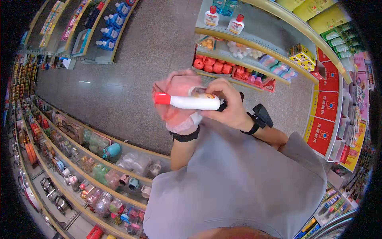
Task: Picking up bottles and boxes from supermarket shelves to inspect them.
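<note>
My right hand (228,104) grips a white plastic bottle (194,102) by its base end, thumb on one side and fingers on the other. The bottle lies sideways, its red cap (162,98) pointing left. Beneath and behind it is a pink fluffy cloth (179,85), slightly blurred, bunched over my left hand (188,130). Most of the left hand and its fingers are hidden by the cloth, which the hand holds against the bottle. Two similar white bottles with red caps, one a standing bottle (235,26), are on the top shelf ahead.
The shelf unit (262,33) ahead also bears red twine balls (212,65) and yellow boxes (302,55). Blue bottles (110,33) stand on shelves at upper left. Shelves of cups and jars (103,203) run close along my left. Speckled floor (131,89) lies between the units.
</note>
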`<state>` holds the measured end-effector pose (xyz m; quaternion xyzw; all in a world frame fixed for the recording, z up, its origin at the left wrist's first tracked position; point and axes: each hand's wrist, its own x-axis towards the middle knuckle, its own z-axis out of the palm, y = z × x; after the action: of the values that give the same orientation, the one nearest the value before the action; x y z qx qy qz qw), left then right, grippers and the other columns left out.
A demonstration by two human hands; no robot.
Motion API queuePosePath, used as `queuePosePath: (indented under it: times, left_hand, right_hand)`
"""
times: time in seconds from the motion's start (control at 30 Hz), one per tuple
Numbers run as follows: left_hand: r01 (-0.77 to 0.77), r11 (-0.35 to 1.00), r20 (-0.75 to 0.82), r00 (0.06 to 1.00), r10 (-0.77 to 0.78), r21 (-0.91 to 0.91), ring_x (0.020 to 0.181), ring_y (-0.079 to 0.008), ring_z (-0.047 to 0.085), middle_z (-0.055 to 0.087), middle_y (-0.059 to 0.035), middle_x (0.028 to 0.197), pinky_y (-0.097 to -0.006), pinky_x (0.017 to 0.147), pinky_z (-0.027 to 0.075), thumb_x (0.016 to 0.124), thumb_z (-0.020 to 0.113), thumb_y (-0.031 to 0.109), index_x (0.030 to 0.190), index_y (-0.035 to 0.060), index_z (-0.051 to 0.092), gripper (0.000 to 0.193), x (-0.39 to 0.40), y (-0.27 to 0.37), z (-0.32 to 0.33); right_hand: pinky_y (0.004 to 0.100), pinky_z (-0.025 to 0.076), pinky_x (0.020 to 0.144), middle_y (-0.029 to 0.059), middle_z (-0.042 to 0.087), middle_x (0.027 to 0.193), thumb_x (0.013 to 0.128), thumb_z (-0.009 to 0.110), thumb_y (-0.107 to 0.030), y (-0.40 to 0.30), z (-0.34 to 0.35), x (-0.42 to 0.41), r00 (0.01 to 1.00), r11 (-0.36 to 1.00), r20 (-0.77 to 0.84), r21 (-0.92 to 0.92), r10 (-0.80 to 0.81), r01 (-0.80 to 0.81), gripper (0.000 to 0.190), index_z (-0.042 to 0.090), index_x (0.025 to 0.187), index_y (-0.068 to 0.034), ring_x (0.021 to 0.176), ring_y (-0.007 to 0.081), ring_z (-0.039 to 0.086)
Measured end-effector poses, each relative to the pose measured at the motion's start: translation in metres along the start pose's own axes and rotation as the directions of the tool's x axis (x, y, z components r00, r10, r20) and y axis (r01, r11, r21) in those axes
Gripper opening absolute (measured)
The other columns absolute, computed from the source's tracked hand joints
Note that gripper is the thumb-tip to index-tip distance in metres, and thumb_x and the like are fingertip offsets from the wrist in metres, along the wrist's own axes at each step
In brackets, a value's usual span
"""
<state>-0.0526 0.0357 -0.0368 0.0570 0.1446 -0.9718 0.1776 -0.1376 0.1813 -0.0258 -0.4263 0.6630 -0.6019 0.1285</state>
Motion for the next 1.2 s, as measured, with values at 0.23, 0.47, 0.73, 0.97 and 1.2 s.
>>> queuePosePath:
  times: [0.23, 0.47, 0.73, 0.97, 1.2]
  left_hand:
    - [0.187, 0.982, 0.141, 0.973, -0.185, -0.001, 0.106, -0.0247, 0.051, 0.050, -0.0077, 0.097, -0.0448, 0.090, 0.046, 0.084, 0.059, 0.042, 0.089, 0.0060, 0.050, 0.037, 0.003, 0.012, 0.001]
    - [0.084, 0.993, 0.029, 0.996, -0.087, 0.079, 0.098, -0.0315, 0.060, 0.060, -0.0122, 0.100, -0.0456, 0.090, 0.049, 0.086, 0.054, 0.049, 0.098, 0.0114, 0.058, 0.040, 0.005, 0.015, -0.022]
    - [-0.226, 0.919, -0.046, 0.966, 0.254, 0.323, 0.100, -0.0208, 0.059, 0.059, -0.0044, 0.097, -0.0426, 0.095, 0.047, 0.097, 0.045, 0.024, 0.096, 0.0138, 0.055, 0.015, 0.004, -0.002, -0.029]
    - [-0.278, 0.896, -0.043, 0.949, 0.312, 0.347, 0.102, -0.0180, 0.058, 0.058, -0.0043, 0.099, -0.0422, 0.096, 0.047, 0.097, 0.044, 0.020, 0.099, 0.0139, 0.054, 0.012, -0.004, -0.013, -0.008]
    - [-0.358, 0.732, 0.121, 0.926, 0.358, 0.580, 0.100, -0.0276, 0.059, 0.057, -0.0145, 0.106, -0.0449, 0.085, 0.053, 0.090, 0.055, 0.040, 0.104, 0.0091, 0.052, 0.033, 0.000, -0.005, -0.011]
  right_hand:
    - [0.0328, 0.049, 0.094, 0.0057, 0.058, 0.114, 0.076, 0.082, -0.015, 0.015, -0.005, -0.010, 0.915, 0.779, 0.293, 0.490, 0.276, -0.392, 0.051, 0.051, 0.115, -0.004, 0.110, 0.0165, 0.058]
    - [0.0332, 0.049, 0.091, 0.0057, 0.051, 0.115, 0.070, 0.085, -0.009, 0.012, 0.001, -0.013, 0.984, 0.870, 0.104, 0.459, 0.147, -0.179, 0.061, 0.048, 0.118, -0.005, 0.108, 0.0185, 0.057]
    - [0.0346, 0.045, 0.094, 0.0116, 0.046, 0.116, 0.062, 0.088, -0.004, 0.010, -0.004, -0.010, 0.985, 0.972, -0.060, -0.181, -0.162, 0.149, 0.062, 0.051, 0.111, -0.006, 0.109, 0.0237, 0.051]
    - [0.0366, 0.049, 0.087, 0.0122, 0.056, 0.114, 0.063, 0.089, -0.009, 0.005, -0.008, -0.006, 0.958, 0.916, -0.059, -0.313, -0.282, 0.251, 0.047, 0.062, 0.102, -0.009, 0.103, 0.0263, 0.058]
    - [0.0351, 0.051, 0.086, 0.0120, 0.059, 0.109, 0.067, 0.079, 0.003, 0.007, 0.009, -0.009, 0.987, 0.924, -0.161, 0.381, 0.025, 0.039, 0.040, 0.066, 0.103, -0.008, 0.099, 0.0256, 0.061]
